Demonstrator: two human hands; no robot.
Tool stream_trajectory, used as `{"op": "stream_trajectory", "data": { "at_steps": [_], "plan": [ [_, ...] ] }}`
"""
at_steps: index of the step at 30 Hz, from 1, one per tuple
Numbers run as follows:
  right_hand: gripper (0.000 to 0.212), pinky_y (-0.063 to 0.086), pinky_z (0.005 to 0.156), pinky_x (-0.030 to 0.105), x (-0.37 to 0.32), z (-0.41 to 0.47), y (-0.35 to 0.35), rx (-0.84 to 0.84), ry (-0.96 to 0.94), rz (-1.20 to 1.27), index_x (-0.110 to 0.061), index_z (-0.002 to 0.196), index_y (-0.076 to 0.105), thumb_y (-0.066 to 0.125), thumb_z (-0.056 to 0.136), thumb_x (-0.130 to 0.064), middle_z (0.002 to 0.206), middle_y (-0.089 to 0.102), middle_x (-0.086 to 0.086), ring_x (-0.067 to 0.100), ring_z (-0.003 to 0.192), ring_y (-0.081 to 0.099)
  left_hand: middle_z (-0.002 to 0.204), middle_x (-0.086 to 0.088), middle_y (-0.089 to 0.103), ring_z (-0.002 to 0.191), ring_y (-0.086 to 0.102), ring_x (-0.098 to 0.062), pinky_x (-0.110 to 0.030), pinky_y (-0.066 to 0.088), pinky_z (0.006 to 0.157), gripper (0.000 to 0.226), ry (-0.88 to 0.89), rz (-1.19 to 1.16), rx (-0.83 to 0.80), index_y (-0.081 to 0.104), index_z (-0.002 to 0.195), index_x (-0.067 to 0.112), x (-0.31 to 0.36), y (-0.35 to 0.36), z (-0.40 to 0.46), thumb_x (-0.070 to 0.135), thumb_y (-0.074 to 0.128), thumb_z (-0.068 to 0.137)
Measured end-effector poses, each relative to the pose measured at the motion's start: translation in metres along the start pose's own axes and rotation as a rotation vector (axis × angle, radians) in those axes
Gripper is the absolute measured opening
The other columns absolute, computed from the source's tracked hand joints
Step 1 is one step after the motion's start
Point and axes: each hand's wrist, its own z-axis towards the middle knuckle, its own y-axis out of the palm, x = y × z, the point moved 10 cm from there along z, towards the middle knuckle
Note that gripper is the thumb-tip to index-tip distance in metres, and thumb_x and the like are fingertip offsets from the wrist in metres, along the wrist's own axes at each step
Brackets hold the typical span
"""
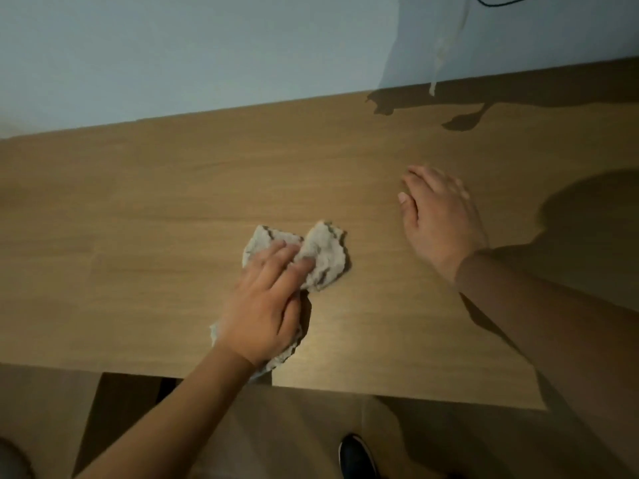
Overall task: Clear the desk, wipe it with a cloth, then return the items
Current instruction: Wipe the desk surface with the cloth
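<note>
Head view, looking down on a wooden table [138,209] set against a pale blue wall [173,46]. The left hand [262,305] lies palm-down on a crumpled light grey cloth [325,254] near the front edge of the table, roughly at mid-width. Its fingers [276,257] are extended and close together, pressing flat on the fabric rather than curling round it; the thumb side is hidden against the cloth. The cloth bunches into two lobes beyond the fingertips, and a further part shows under the wrist, reaching to the table's front edge. Darker wavy stripes run along the cloth's folds.

The right hand [435,216] is to the right of the cloth and apart from it, over bare wood. Its fingers [420,178] are straight and slightly spread, holding nothing; the hand is motion-blurred, so whether the palm touches the surface cannot be told. The right forearm crosses the table's front right corner.

A large rounded shadow falls on the table at far right, and smaller shadows lie along the back edge. A black cable [498,1] loops on the wall at top right, above a pale streak. Below the table edge, the floor [294,437] and the toe of a dark shoe [356,454] are visible.
</note>
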Motion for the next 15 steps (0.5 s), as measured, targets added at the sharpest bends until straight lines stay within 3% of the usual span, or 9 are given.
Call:
{"op": "stream_trajectory", "data": {
  "at_steps": [2,5,8,11,15],
  "plan": [
    [0.044,0.019,0.12,0.041,0.0,0.001,0.001,0.003,-0.005,0.002,-0.012,0.143,0.048,0.031,0.106,-0.031,0.151,0.041,0.004,0.022,0.143,0.031,0.151,-0.01,0.044,0.14,0.039,-0.032,-0.053,0.041,0.108,0.052,-0.207,0.017,0.082,0.051,0.143,0.015,-0.016,-0.008,0.005,0.027,0.043,0.094],
    [0.044,0.021,0.12,0.042,-0.002,-0.003,-0.002,-0.006,-0.003,0.031,-0.011,0.142,0.049,0.03,0.106,-0.03,0.151,0.042,0.006,0.024,0.142,0.034,0.149,-0.009,0.044,0.136,0.04,-0.032,-0.052,0.038,0.11,0.052,-0.365,0.098,0.147,0.048,0.143,0.018,-0.026,-0.014,0.003,0.03,0.042,0.092],
    [0.045,0.023,0.119,0.045,-0.005,-0.03,-0.011,-0.015,-0.132,-0.067,-0.01,0.142,0.049,0.033,0.105,-0.03,0.15,0.043,0.008,0.028,0.139,0.038,0.146,-0.01,0.044,0.13,0.039,-0.035,-0.051,0.034,0.108,0.054,-0.54,0.18,0.167,0.048,0.141,0.022,-0.041,-0.015,-0.003,0.037,0.037,0.09],
    [0.047,0.023,0.119,0.046,0.025,-0.067,-0.021,-0.051,-0.23,-0.154,-0.008,0.141,0.05,0.031,0.105,-0.03,0.149,0.045,0.01,0.03,0.139,0.039,0.14,-0.015,0.046,0.121,0.041,-0.039,-0.05,0.034,0.103,0.055,-0.597,0.275,0.158,0.05,0.136,0.02,-0.044,-0.015,-0.003,0.041,0.032,0.089],
    [0.051,0.029,0.114,0.046,0.08,-0.078,-0.034,0.031,-0.116,-0.073,-0.006,0.134,0.056,0.028,0.101,-0.033,0.142,0.053,0.012,0.032,0.132,0.046,0.124,-0.018,0.051,0.105,0.044,-0.038,-0.047,0.038,0.094,0.048,-0.637,0.282,0.164,0.056,0.116,0.013,-0.043,-0.016,-0.006,0.041,0.03,0.087]
  ]
}}
